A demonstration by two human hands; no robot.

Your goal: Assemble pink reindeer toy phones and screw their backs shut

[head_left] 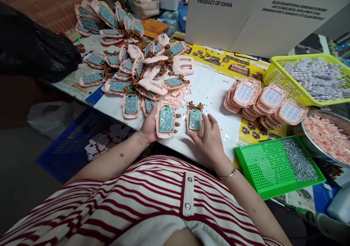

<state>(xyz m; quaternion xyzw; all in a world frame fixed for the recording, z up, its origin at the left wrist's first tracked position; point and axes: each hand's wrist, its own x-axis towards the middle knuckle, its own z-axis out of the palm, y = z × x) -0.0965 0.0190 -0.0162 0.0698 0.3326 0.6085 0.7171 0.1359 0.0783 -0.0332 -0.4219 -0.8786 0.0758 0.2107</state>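
A pink plastic casing with a green circuit board (166, 120) rests across the fingers of my left hand (149, 129), the thumb at its left edge. Beside it, my right hand (210, 140) grips a casing with brown antlers (195, 120) between thumb and fingers, low over the white sheet (210, 92). Its board also faces up. Close behind my left hand lies another antlered casing (131, 105), at the front of a heap of similar casings (119, 86). Small pink pieces (177, 97) are scattered by the heap.
Stacked pink keypad casings (246, 92) stand at right. Beyond them are a yellow basket (296, 91) of small parts, a metal bowl (306, 138) of pink pieces and a green tray (247, 165) with screws. A large carton (232, 23) blocks the back; a black bag (35, 45) hangs left.
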